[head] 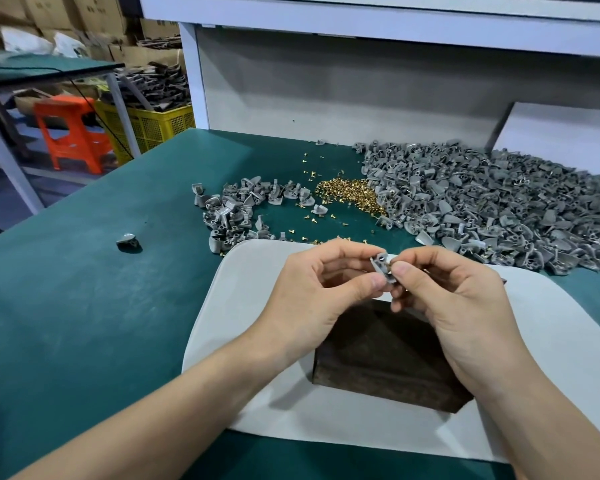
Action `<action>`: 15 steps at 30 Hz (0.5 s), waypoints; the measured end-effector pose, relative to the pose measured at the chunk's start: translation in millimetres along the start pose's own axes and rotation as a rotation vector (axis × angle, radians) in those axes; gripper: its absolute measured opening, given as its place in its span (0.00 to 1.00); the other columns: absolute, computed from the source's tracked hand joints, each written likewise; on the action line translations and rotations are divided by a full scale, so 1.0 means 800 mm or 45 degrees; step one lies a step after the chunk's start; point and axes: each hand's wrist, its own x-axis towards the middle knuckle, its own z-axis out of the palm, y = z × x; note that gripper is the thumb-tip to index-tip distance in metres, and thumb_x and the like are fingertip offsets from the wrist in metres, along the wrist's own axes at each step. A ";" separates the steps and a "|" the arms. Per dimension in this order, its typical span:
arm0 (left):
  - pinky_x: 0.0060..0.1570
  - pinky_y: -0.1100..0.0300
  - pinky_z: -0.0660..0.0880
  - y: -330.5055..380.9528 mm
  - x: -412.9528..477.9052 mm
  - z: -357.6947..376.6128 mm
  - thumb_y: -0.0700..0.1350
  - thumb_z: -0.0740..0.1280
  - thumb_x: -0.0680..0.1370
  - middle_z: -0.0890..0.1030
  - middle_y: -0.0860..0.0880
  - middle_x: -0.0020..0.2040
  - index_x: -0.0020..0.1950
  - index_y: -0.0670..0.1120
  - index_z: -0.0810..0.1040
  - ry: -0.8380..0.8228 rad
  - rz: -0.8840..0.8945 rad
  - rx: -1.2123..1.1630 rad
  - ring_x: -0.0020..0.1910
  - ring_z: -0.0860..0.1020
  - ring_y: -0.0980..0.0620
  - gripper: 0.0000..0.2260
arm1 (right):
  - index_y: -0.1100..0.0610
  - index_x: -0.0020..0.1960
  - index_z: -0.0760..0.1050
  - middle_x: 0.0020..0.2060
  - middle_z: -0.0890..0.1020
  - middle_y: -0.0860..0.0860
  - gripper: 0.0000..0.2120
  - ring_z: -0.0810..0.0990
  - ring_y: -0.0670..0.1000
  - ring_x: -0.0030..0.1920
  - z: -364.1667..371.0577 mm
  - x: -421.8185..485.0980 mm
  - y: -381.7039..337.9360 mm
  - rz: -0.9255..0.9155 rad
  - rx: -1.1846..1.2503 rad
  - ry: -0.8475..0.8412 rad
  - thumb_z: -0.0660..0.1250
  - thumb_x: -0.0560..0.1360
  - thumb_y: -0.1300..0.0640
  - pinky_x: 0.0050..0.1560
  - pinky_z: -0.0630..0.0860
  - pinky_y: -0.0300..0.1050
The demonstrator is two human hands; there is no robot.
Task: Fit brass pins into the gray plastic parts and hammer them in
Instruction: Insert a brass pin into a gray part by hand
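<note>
Pinching one gray part between thumb and forefinger, the left hand held it above the dark block, probably so the hole faced the right hand. Right fingertips were pressed together at the part's edge, likely seating a pin; the pin itself was hidden. Part's long axis ran roughly upright, tilted left. Pins and parts pile lay beyond.

My one camera sits on my head, looking forward and down across the green tabletop toward its far edge. It is close above my hands.
</note>
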 end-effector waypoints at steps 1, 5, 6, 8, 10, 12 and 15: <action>0.46 0.61 0.80 0.000 0.000 0.000 0.33 0.71 0.71 0.84 0.50 0.40 0.48 0.46 0.81 0.006 0.010 0.018 0.43 0.82 0.53 0.10 | 0.54 0.37 0.81 0.29 0.80 0.53 0.04 0.77 0.51 0.28 -0.001 0.000 0.001 -0.006 -0.018 0.003 0.70 0.65 0.55 0.32 0.77 0.39; 0.44 0.62 0.80 -0.002 0.000 0.001 0.33 0.72 0.70 0.84 0.51 0.39 0.47 0.47 0.81 0.020 0.028 0.070 0.41 0.82 0.55 0.11 | 0.54 0.37 0.80 0.29 0.80 0.52 0.03 0.78 0.50 0.27 -0.004 0.000 0.002 -0.060 -0.136 0.003 0.71 0.69 0.60 0.32 0.77 0.38; 0.44 0.63 0.80 -0.002 0.000 0.001 0.33 0.72 0.70 0.84 0.52 0.38 0.47 0.47 0.81 0.023 0.030 0.079 0.41 0.82 0.55 0.11 | 0.55 0.37 0.80 0.28 0.80 0.52 0.05 0.78 0.50 0.27 -0.005 0.001 0.003 -0.066 -0.153 0.007 0.70 0.71 0.62 0.32 0.77 0.38; 0.46 0.63 0.79 -0.003 -0.001 0.001 0.32 0.72 0.70 0.84 0.52 0.39 0.48 0.46 0.81 0.026 0.042 0.097 0.41 0.82 0.56 0.12 | 0.56 0.37 0.80 0.28 0.79 0.52 0.06 0.76 0.50 0.27 -0.005 0.002 0.005 -0.054 -0.130 0.005 0.69 0.72 0.64 0.32 0.76 0.37; 0.46 0.64 0.79 -0.004 0.000 0.002 0.31 0.72 0.70 0.84 0.52 0.40 0.48 0.46 0.81 0.025 0.066 0.107 0.41 0.82 0.56 0.12 | 0.58 0.38 0.80 0.27 0.78 0.53 0.05 0.75 0.50 0.27 -0.006 0.003 0.007 -0.039 -0.118 -0.005 0.69 0.72 0.64 0.32 0.75 0.37; 0.46 0.65 0.78 -0.004 0.000 0.002 0.32 0.72 0.70 0.84 0.52 0.40 0.47 0.47 0.81 0.034 0.076 0.092 0.40 0.82 0.56 0.12 | 0.58 0.38 0.80 0.27 0.78 0.53 0.03 0.74 0.50 0.27 -0.005 0.003 0.009 -0.027 -0.092 -0.011 0.70 0.71 0.61 0.31 0.74 0.36; 0.45 0.66 0.78 -0.005 0.000 0.002 0.32 0.72 0.70 0.85 0.52 0.40 0.47 0.47 0.81 0.039 0.088 0.091 0.40 0.82 0.57 0.12 | 0.57 0.39 0.81 0.26 0.77 0.53 0.07 0.73 0.50 0.27 -0.005 0.003 0.008 -0.018 -0.064 -0.023 0.71 0.66 0.54 0.31 0.73 0.36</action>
